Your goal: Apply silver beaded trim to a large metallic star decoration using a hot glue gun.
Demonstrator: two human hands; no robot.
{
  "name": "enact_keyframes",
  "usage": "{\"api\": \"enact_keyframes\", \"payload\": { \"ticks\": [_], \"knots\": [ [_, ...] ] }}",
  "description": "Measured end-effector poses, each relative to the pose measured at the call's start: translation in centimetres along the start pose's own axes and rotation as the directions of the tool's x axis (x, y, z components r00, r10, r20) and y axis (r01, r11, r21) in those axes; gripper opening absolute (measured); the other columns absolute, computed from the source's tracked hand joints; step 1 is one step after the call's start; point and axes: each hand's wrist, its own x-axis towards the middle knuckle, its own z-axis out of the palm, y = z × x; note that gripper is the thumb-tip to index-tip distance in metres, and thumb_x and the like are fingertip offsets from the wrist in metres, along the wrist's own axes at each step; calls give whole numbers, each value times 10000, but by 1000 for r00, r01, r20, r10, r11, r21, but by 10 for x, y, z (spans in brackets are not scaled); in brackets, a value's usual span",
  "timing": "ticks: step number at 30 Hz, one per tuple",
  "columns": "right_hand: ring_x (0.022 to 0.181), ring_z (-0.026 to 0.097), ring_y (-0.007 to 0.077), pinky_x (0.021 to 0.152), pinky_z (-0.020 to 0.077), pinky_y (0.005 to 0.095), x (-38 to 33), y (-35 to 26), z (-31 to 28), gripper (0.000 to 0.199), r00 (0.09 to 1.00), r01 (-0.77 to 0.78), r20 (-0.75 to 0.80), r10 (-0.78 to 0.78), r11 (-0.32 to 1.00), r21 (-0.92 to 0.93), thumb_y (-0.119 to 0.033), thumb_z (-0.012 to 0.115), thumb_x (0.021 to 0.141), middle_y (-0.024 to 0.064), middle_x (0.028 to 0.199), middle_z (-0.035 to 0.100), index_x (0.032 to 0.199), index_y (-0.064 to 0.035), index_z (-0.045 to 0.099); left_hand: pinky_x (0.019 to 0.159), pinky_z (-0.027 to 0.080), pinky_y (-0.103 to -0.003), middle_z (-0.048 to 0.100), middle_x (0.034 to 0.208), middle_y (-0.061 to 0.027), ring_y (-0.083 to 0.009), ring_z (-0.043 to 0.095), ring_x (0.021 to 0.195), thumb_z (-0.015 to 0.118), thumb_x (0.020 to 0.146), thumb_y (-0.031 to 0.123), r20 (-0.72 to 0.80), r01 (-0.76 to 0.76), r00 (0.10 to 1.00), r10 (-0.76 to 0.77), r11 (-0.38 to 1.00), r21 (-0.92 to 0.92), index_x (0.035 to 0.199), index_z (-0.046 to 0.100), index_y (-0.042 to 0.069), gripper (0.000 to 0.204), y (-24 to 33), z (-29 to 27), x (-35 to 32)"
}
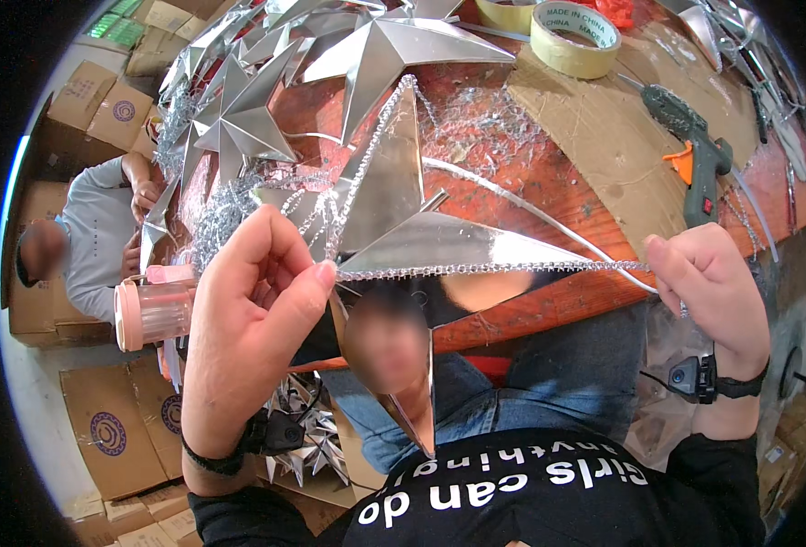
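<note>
A mirror-silver star (387, 187) lies in front of me, partly over the table's near edge. Along one edge of its right-hand point stretches a glittering silver trim chain (476, 270). My left hand (262, 314) pinches the trim between thumb and forefinger at the star's inner corner. At the far end, my right hand (708, 283) is closed on the same trim just past the star's tip, and a short tail hangs below the fingers. The trim also runs up the left edge of the star's upper point. Whether the left fingers touch the star itself I cannot tell.
Several silver stars (239, 118) and tangled trim (225, 219) lie at the left. A glue gun (690, 137) rests on cardboard (594, 137) at right, near a tape roll (574, 38). A white cord (512, 196) crosses the red table. Another person (102, 237) works at left.
</note>
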Motion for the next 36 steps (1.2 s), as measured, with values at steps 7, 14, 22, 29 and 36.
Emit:
{"api": "enact_keyframes", "payload": {
  "ticks": [7, 14, 22, 29, 36],
  "knots": [
    [460, 350, 49, 437, 259, 270, 2, 1, 7, 566, 998, 9, -63, -19, 988, -153, -319, 515, 1015, -40, 480, 400, 514, -66, 446, 572, 297, -177, 416, 716, 64, -10, 354, 644, 614, 870, 71, -36, -22, 999, 24, 999, 47, 819, 491, 33, 138, -1, 1, -2],
    [468, 315, 47, 443, 227, 272, 4, 2, 2, 555, 992, 53, -122, -45, 997, 59, -322, 512, 1016, -56, 497, 366, 523, -87, 414, 571, 305, -185, 415, 724, 57, -14, 366, 655, 606, 868, 67, -49, 2, 999, -3, 1000, -24, 813, 494, 25, 132, -3, 5, -3],
    [516, 276, 46, 455, 210, 294, 6, 3, 9, 548, 995, 16, -94, -23, 997, -78, -312, 537, 1005, -51, 510, 318, 547, -48, 391, 572, 305, -186, 440, 743, 46, -18, 372, 660, 601, 865, 58, -55, 6, 998, -7, 1000, -23, 821, 501, 16, 117, -4, 4, -4],
    [503, 328, 158, 489, 259, 355, 11, 2, 10, 455, 990, 69, -84, -110, 920, -386, -285, 639, 924, 68, 530, 362, 632, 4, 443, 613, 320, -204, 429, 707, 32, -48, 377, 653, 432, 963, 159, -166, -115, 983, 78, 967, -226, 818, 467, 49, 186, -13, 7, -6],
    [639, 508, 148, 592, 393, 281, -2, -16, -9, 228, 989, 144, 32, -144, 887, -438, -142, 741, 759, 66, 688, 532, 814, -7, 566, 681, 378, -222, 486, 821, -22, -92, 446, 723, 432, 1010, 383, -194, -363, 914, 357, 932, 5, 935, 495, 17, 379, -50, -19, -17]
  ]
}}
